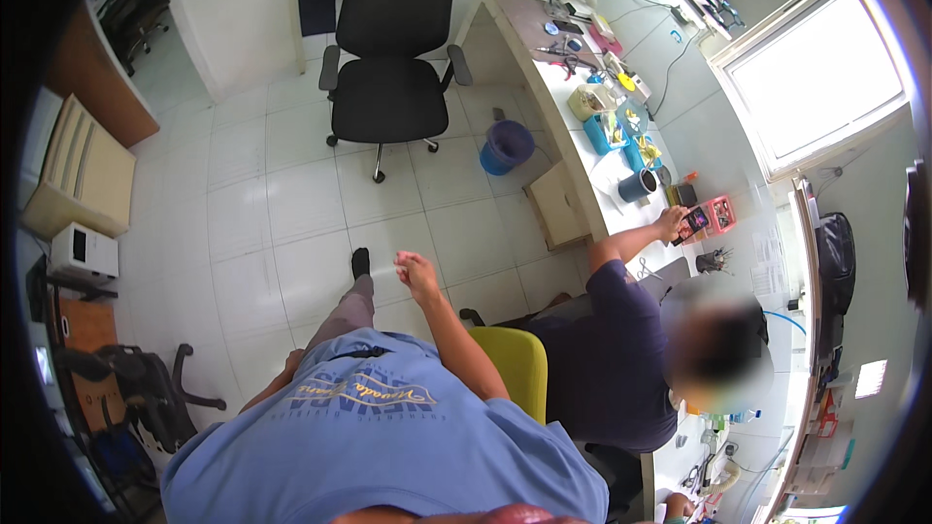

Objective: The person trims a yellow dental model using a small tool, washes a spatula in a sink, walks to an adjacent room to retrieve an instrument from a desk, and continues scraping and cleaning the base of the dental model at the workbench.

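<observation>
My right hand (417,278) is held out in front of my body over the tiled floor, with its forearm bent. Its fingers are curled in toward the thumb; whatever they may hold is too small to make out. Down beside my left hip, my left hand (292,361) is mostly hidden by my blue shirt (369,417), and its fingers do not show. One foot in a dark sock or shoe (360,262) is stepped forward on the floor. The green chair back (519,374) stands just right of my right forearm.
A person (612,359) sits at the right, one hand on a phone (692,223) at the white workbench (587,160). Ahead stand a black office chair (391,78) and a blue bin (506,147). A black chair (146,393) and beige cabinet (83,170) are left.
</observation>
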A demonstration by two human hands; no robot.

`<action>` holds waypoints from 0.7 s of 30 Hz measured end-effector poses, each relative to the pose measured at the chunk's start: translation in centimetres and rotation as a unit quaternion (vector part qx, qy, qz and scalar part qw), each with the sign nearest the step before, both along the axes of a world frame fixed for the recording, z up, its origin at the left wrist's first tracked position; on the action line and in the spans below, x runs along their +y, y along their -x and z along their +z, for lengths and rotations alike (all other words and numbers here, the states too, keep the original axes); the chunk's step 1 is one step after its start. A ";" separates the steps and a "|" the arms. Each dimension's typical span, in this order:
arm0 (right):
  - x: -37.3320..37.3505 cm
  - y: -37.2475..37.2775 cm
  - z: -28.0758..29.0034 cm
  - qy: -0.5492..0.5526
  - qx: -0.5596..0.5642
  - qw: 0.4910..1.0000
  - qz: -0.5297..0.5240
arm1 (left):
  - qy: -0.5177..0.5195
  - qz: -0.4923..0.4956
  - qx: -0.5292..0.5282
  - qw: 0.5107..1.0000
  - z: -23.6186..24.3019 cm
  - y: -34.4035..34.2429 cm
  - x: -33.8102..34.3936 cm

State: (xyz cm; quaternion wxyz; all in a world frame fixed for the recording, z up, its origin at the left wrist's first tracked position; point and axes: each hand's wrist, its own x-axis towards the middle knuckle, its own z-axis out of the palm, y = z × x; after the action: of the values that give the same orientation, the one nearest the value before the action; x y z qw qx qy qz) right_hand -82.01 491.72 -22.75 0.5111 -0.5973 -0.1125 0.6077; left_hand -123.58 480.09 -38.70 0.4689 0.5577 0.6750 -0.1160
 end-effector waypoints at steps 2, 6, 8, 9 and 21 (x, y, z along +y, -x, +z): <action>0.6 -0.2 -1.5 0.033 -0.052 0.998 0.016 | 0.000 -0.020 0.036 0.999 -0.2 -0.2 6.9; 3.6 -6.9 1.3 0.160 -0.074 0.984 -0.025 | -0.113 0.009 -0.119 0.986 -0.6 -2.9 20.9; 6.4 -9.3 4.4 0.177 -0.090 0.977 -0.072 | -0.060 0.017 -0.077 0.995 1.7 -5.8 28.3; 8.1 -10.9 5.0 0.114 -0.058 0.987 -0.100 | -0.063 0.039 -0.077 0.994 -0.6 -4.2 31.6; 37.8 -33.9 9.5 -0.054 -0.276 0.950 -0.134 | -0.064 0.052 -0.169 0.982 4.7 -22.8 56.3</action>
State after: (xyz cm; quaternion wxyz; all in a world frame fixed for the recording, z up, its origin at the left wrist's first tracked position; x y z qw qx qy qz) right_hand -48.14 529.56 -13.30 0.5688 -0.7225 -0.2004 0.3381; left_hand -100.74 536.39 -34.03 0.5448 0.5621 0.6204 0.0479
